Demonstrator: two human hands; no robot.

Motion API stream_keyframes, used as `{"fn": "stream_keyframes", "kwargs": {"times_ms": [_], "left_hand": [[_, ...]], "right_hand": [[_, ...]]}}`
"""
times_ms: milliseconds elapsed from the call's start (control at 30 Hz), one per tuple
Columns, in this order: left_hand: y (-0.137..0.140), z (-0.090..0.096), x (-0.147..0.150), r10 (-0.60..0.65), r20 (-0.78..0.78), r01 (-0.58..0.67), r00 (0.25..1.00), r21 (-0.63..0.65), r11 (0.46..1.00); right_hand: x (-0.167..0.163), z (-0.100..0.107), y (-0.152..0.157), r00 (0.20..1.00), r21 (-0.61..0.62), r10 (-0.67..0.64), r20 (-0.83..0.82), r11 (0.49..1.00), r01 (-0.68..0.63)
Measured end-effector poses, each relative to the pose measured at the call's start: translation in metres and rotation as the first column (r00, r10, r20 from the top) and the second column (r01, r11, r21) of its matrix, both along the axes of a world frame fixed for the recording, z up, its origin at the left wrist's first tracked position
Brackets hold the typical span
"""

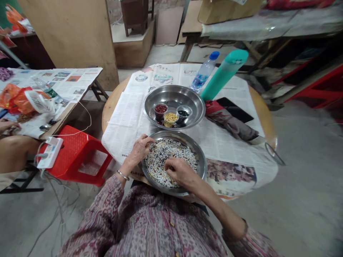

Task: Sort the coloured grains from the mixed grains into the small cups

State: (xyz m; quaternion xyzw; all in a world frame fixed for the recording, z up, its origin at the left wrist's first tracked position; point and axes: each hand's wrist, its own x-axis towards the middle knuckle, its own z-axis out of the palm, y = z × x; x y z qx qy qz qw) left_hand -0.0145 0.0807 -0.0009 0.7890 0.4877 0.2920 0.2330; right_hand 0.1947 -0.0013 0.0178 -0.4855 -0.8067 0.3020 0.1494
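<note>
Steel basin (203,166) holds mixed grains (163,149); the right hand (175,170), fingertips bunched, is nearer their middle, the left hand (142,147) curled by the left rim. Whether either pinches anything, I cannot tell. Bean cups (170,118) sit beyond, in another bowl (166,93).

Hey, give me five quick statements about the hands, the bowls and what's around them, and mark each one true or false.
1. The back bowl holds three small cups. True.
2. The right hand is outside the front bowl. False: it is inside, at the mixed grains.
3. The left hand is at the front bowl's left side. True.
4. The bottle on the round table is capped in red. False: its cap is blue.
5. Newspaper lies under both bowls. True.
</note>
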Motion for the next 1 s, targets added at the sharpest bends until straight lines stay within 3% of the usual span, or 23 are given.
{"fn": "stream_keyframes", "kwargs": {"times_ms": [133, 233, 300, 467, 600, 733, 867, 1000], "left_hand": [[0.000, -0.001, 0.000, -0.006, 0.004, 0.006, 1.000, -0.010, 1.000], [0.001, -0.002, 0.000, -0.004, 0.006, 0.004, 1.000, -0.003, 1.000], [0.001, -0.002, 0.000, 0.001, 0.005, -0.001, 1.000, 0.005, 1.000], [0.001, -0.002, 0.000, 0.003, -0.009, -0.003, 1.000, 0.013, 1.000], [0.001, -0.002, 0.000, 0.005, -0.006, -0.005, 1.000, 0.010, 1.000], [0.000, -0.001, 0.001, 0.008, 0.005, -0.008, 1.000, 0.000, 1.000], [-0.001, 0.001, 0.001, 0.018, 0.014, -0.018, 1.000, -0.008, 1.000], [-0.002, 0.002, 0.002, 0.030, 0.002, -0.030, 1.000, -0.028, 0.999]], "right_hand": [[0.014, 0.002, -0.027, 0.986, -0.017, 0.136, 0.094, 0.991, -0.135], [0.017, 0.001, -0.031, 0.972, 0.011, 0.180, 0.148, 0.983, -0.184], [0.017, -0.001, -0.022, 0.978, 0.090, 0.120, 0.173, 0.987, -0.137], [0.029, -0.003, 0.008, 0.934, 0.287, -0.237, 0.267, 0.945, 0.158], [0.032, -0.005, 0.013, 0.902, 0.290, -0.334, 0.273, 0.923, 0.253], [0.012, -0.008, 0.006, 0.960, 0.210, -0.241, 0.140, 0.955, 0.209], [-0.021, -0.007, -0.003, 0.999, 0.154, -0.053, 0.012, 0.987, 0.050], [-0.044, -0.007, -0.001, 0.993, 0.240, 0.118, -0.030, 0.965, -0.107]]}}
